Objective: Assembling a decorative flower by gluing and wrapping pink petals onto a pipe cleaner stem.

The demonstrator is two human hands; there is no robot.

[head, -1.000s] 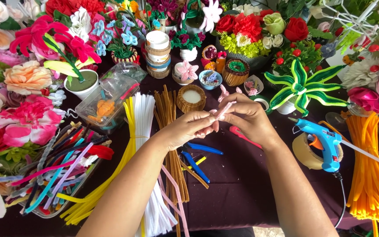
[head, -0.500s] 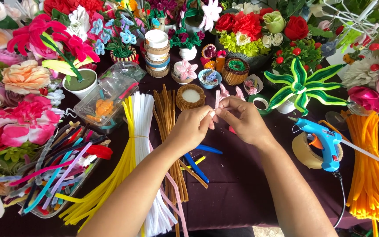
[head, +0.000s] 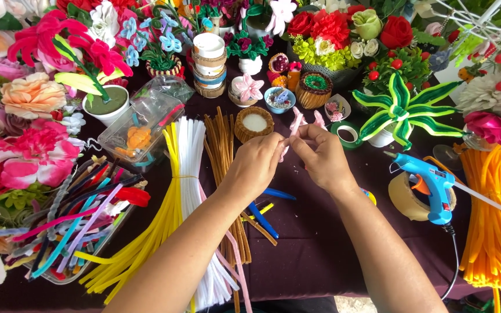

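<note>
Pink pipe-cleaner piece (head: 294, 124) pinched tight btwn left hand (head: 255, 165) & right hand (head: 321, 156), above brown stems (head: 224, 150), w/ blue glue gun (head: 430, 184) to the right.

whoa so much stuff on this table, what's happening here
A person is working over a dark-clothed craft table crowded with handmade flowers. Both hands meet in the middle: the left hand and right hand pinch a small pink pipe-cleaner piece between their fingertips, held above the table. Bundles of yellow pipe cleaners, white pipe cleaners and brown pipe cleaners lie beside the left arm. A blue glue gun rests on a tape roll to the right, untouched.
</note>
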